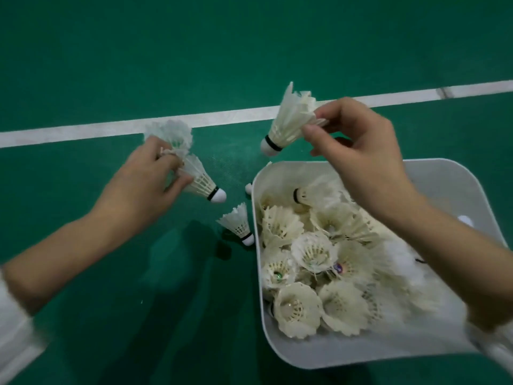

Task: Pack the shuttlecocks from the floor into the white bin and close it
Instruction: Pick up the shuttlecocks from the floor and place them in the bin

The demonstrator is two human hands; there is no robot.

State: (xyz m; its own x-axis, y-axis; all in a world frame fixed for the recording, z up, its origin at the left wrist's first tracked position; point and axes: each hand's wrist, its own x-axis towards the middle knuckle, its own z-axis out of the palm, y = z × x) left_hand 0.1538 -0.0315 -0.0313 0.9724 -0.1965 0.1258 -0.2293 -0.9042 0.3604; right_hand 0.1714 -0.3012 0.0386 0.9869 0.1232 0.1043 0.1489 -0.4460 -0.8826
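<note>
An open white bin [449, 177] at the lower right holds several feather shuttlecocks [311, 254]. My right hand [358, 151] pinches one shuttlecock [288, 122] by its feathers, cork down, just above the bin's far left corner. My left hand [144, 187] grips two shuttlecocks above the floor: one [201, 182] points its cork right, the other [172, 134] shows only blurred feathers behind my fingers. A loose shuttlecock [238, 225] lies on the green floor against the bin's left wall. Another cork [249, 187] peeks out by the bin's far left corner. No lid is in view.
The floor is a green court surface [138, 51] with a white line [111, 129] running across it behind both hands. White sleeves show at the lower left and lower right edges.
</note>
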